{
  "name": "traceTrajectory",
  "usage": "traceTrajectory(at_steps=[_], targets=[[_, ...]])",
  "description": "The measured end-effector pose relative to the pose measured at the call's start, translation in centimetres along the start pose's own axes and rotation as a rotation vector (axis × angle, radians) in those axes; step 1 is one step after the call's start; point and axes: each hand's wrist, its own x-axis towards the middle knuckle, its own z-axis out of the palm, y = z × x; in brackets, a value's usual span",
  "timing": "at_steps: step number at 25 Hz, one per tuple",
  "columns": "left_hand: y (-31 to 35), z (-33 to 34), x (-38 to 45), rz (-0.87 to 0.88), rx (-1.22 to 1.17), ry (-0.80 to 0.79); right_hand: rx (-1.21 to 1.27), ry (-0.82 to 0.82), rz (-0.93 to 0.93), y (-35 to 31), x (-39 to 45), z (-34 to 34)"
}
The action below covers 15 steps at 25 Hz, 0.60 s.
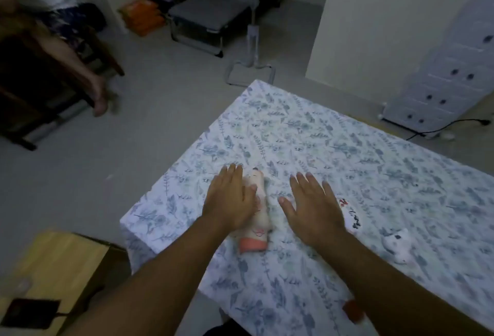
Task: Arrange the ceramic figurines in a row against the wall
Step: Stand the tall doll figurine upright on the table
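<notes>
A tall white ceramic figurine (258, 224) with a pink base lies on its side on the floral tablecloth (334, 148). My left hand (231, 198) rests flat with spread fingers over its left side, partly covering it. My right hand (312, 207) lies flat and open on the cloth just right of that figurine, apart from it. A second white figurine (351, 215) with red and black marks peeks out from behind my right wrist. A small white figurine (398, 246) lies further right. A red object (352, 310) shows under my right forearm.
The table's left edge and near-left corner (125, 224) drop to a grey floor. A wooden box (53, 268) stands at the lower left. A seated person's leg (88, 73) is at the far left. A white drawer unit (449, 68) and wall (374, 14) stand beyond the table.
</notes>
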Motion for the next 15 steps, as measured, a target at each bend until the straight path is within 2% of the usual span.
traceTrajectory(at_steps=[4,6,10,13,15], targets=[[-3.7,1.9,1.3,-0.035,-0.082,-0.155,0.406,-0.184,0.151,-4.5,1.5,3.4],[-4.4,2.8,1.4,-0.029,-0.220,-0.151,0.630,-0.229,0.241,-6.0,1.6,4.5],[-4.5,2.8,1.2,-0.127,-0.610,-0.259,0.992,-0.203,0.359,-6.4,1.3,4.2],[-4.1,1.9,1.8,-0.072,-0.789,-0.221,1.193,-0.105,0.360,-5.4,1.6,3.5],[-3.5,1.0,2.6,0.001,-0.858,-0.219,1.221,-0.032,0.321,-4.4,1.8,3.0]])
